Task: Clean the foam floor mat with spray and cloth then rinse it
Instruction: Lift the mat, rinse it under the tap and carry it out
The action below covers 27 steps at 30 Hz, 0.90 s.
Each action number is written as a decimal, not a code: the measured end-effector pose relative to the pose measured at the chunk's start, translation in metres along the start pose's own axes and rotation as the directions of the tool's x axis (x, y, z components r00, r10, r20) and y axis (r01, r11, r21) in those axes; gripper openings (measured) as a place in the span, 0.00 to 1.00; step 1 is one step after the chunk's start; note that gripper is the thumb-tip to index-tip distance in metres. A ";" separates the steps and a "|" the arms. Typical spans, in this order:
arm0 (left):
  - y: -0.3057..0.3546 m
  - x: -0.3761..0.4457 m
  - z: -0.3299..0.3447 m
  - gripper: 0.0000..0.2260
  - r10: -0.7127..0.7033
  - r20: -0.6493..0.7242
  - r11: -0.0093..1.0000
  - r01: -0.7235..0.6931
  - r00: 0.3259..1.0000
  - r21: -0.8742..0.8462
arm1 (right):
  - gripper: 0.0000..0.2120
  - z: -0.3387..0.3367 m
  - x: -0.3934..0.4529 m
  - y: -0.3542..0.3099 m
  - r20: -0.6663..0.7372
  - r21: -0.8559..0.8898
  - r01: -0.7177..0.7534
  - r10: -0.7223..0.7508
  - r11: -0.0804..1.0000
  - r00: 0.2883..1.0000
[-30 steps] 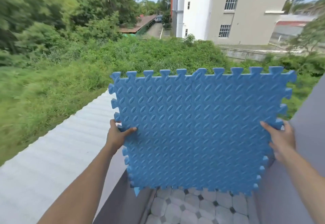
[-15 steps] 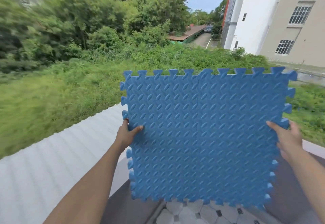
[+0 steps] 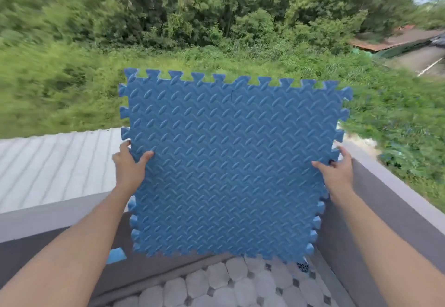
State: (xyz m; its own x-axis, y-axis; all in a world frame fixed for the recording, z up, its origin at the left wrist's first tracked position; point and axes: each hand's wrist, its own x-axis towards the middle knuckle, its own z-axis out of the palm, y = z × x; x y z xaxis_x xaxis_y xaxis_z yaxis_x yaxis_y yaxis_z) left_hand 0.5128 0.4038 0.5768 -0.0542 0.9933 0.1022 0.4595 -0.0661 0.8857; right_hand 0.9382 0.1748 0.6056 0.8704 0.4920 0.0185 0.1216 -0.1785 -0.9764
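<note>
Foam mat upright; left hand and right hand pinch side edges. Likely light, flexible; grip edges mid-height.

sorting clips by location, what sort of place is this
Likely a balcony or rooftop terrace outdoors: a grey parapet wall around a tiled floor, a corrugated roof below, trees beyond.

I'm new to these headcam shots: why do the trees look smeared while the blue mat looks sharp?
Head view: the trees streak sideways with motion blur, worst toward the edges; the mat, gripped by the left hand and right hand, stays crisp in even daylight; the wide lens bends the wall.
</note>
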 end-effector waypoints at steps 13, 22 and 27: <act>-0.106 -0.050 -0.226 0.35 -0.248 -0.403 0.937 0.324 0.881 0.132 | 0.39 0.234 -0.090 -0.019 0.561 -0.044 0.253 -0.186 0.967 0.807; -0.203 -0.146 -0.372 0.44 -0.443 -0.597 0.832 0.555 0.669 0.005 | 0.38 0.400 -0.228 -0.046 0.791 0.020 0.377 -0.245 0.926 0.560; -0.264 -0.216 -0.430 0.44 -0.531 -0.694 0.744 0.659 0.486 -0.108 | 0.37 0.477 -0.333 -0.041 0.882 0.023 0.423 -0.218 0.906 0.418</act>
State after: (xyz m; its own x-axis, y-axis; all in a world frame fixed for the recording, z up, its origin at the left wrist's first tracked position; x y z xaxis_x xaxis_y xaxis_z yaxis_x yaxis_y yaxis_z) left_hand 0.0218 0.1660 0.5156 -0.8859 0.4515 -0.1065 0.2101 0.5952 0.7756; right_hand 0.4157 0.4245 0.5367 -0.0831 0.9961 0.0306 0.4672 0.0661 -0.8817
